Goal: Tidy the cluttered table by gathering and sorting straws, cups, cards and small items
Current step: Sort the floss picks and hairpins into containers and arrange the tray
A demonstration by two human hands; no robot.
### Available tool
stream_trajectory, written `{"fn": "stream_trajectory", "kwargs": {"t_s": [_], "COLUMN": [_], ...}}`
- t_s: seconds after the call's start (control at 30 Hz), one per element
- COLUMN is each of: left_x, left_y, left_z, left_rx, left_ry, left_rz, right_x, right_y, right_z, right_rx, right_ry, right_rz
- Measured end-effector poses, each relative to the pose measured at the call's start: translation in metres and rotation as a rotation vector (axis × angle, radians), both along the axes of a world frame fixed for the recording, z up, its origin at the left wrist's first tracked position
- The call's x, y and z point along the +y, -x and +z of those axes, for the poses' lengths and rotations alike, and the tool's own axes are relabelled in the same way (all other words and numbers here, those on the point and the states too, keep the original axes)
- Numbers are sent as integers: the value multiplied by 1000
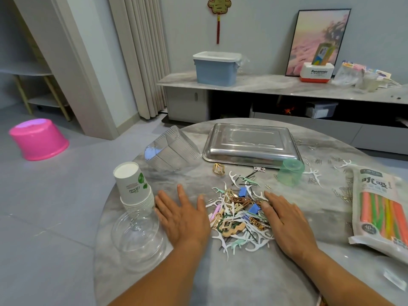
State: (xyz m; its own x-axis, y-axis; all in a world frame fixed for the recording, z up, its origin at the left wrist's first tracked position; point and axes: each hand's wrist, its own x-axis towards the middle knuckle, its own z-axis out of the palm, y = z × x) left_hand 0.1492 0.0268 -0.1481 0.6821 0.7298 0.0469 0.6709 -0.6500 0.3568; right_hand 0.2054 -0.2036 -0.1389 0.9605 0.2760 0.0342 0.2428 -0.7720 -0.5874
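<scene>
Working from the left of the table (220, 272), I noted an upturned clear glass bowl (138, 237) at the near-left edge and, just behind it, a stack of inverted paper cups (134, 186); both stood just outboard of the left hand (183, 217). That hand lay flat on the marble, palm down, fingers straight and slightly spread, holding nothing, its thumb side toward the pile of small items (239, 215). The pile, a tangle of floss picks, hair clips, blue binder clips and paper clips, sat directly between the two hands, its spread running roughly away from me toward the far edge. The right hand (284, 219) was likewise flat and unclenched, fingers straight, its forefinger and thumb touching the pile's right margin; I judged it the nearer of the two. I judged the coming move to be an inward sweep from both sides. Behind the pile lay a tipped clear container (170, 149), an inverted steel tray (251, 144) and an upturned green cup (290, 171); none blocked the sweep. Stray clips and picks lay scattered beyond the right hand, outside its reach as placed. At far right lay the packet of straws (379, 208), long axis pointing away from me, well apart from the pile.
</scene>
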Motion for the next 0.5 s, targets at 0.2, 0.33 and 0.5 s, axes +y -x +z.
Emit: {"fn": "stream_trajectory", "kwargs": {"t_s": [0.2, 0.33, 0.5], "left_x": [4, -19, -37], "left_y": [1, 10, 0], "left_z": [6, 3, 5], "left_rx": [70, -84, -287], "left_ry": [93, 131, 367], "left_rz": [-58, -391, -655], "right_x": [1, 4, 16], "right_y": [0, 5, 16], "right_z": [-1, 2, 6], "right_rx": [-6, -18, 12], "right_ry": [26, 35, -75], "right_rz": [8, 33, 181]}}
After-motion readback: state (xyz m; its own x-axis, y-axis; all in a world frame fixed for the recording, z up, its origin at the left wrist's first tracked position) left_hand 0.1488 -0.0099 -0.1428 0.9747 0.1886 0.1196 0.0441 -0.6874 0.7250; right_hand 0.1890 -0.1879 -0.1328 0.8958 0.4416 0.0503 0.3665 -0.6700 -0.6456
